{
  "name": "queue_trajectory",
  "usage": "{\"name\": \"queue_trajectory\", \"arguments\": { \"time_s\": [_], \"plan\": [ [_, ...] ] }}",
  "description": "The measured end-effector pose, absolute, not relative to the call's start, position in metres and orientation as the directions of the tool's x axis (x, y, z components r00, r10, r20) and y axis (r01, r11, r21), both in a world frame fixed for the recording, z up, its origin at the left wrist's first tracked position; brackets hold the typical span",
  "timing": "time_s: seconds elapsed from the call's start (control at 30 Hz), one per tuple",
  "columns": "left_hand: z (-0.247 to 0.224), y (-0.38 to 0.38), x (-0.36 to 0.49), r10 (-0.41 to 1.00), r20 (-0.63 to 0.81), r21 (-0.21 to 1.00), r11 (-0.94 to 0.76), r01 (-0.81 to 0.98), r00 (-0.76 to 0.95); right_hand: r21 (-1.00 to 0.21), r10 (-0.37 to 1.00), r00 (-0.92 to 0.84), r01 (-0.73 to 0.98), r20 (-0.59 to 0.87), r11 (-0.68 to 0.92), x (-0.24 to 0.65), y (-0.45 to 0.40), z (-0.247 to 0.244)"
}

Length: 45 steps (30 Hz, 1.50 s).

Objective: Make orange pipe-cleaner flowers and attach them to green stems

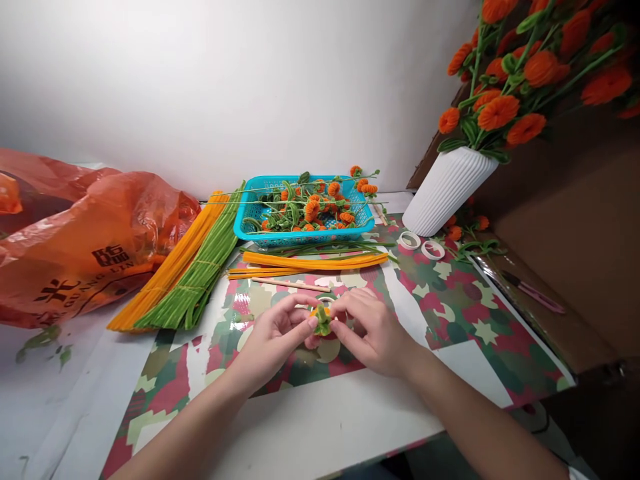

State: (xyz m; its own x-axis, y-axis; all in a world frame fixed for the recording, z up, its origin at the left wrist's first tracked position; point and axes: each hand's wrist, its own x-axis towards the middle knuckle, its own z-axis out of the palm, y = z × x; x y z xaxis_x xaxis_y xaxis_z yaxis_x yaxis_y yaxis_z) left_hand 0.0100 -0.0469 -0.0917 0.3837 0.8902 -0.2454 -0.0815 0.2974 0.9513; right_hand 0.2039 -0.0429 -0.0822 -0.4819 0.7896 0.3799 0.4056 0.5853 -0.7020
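Observation:
Both hands meet over the patterned mat, around a small orange-and-green fuzzy flower piece (323,321). My left hand (283,330) pinches its left side between thumb and fingers. From the right, my right hand (373,328) has thumb and index finger closed on the piece's other edge. Its green part faces up toward me, with orange showing behind. Just beyond the hands lies a thin wooden stick (291,285). Behind that are orange fuzzy stems (315,261), in front of a blue basket (304,236) of orange flowers and green stems.
Orange (170,267) and green bundles (200,273) lie left, beside a red plastic bag (95,240). At right stand a white ribbed vase (447,190) with orange flowers, two white tape rolls (409,240) and a pink-handled tool (543,297). The patterned mat (450,300) covers the table.

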Motion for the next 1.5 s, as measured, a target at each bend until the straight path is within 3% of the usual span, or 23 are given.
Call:
{"name": "queue_trajectory", "arguments": {
  "time_s": [0.23,0.5,0.87,1.07,1.23,1.37,1.5],
  "plan": [
    [-0.090,-0.046,0.006,0.874,-0.228,0.955,0.286,-0.077,0.429,-0.744,0.769,-0.403,0.259,0.495,0.615,0.203,-0.040,-0.085],
    [-0.088,-0.045,0.008,0.898,-0.219,0.968,0.249,-0.030,0.380,-0.653,0.689,-0.439,0.261,0.577,0.712,0.203,-0.040,-0.091],
    [-0.090,-0.045,0.006,0.887,-0.251,0.960,0.278,-0.015,0.388,-0.674,0.665,-0.467,0.178,0.583,0.717,0.203,-0.039,-0.096],
    [-0.086,-0.046,0.007,0.898,-0.248,0.955,0.290,-0.066,0.363,-0.786,0.771,-0.382,0.159,0.510,0.598,0.202,-0.039,-0.094],
    [-0.084,-0.048,0.011,0.959,-0.121,0.987,0.144,-0.074,0.258,-0.857,0.876,-0.248,0.216,0.414,0.467,0.200,-0.041,-0.088],
    [-0.089,-0.051,0.012,0.979,0.011,0.999,-0.017,0.028,0.203,-0.774,0.847,-0.286,0.350,0.447,0.527,0.197,-0.044,-0.088],
    [-0.095,-0.053,0.012,0.976,0.135,0.967,-0.168,0.194,0.171,-0.549,0.804,-0.415,0.588,0.427,0.595,0.196,-0.046,-0.091]
  ]
}}
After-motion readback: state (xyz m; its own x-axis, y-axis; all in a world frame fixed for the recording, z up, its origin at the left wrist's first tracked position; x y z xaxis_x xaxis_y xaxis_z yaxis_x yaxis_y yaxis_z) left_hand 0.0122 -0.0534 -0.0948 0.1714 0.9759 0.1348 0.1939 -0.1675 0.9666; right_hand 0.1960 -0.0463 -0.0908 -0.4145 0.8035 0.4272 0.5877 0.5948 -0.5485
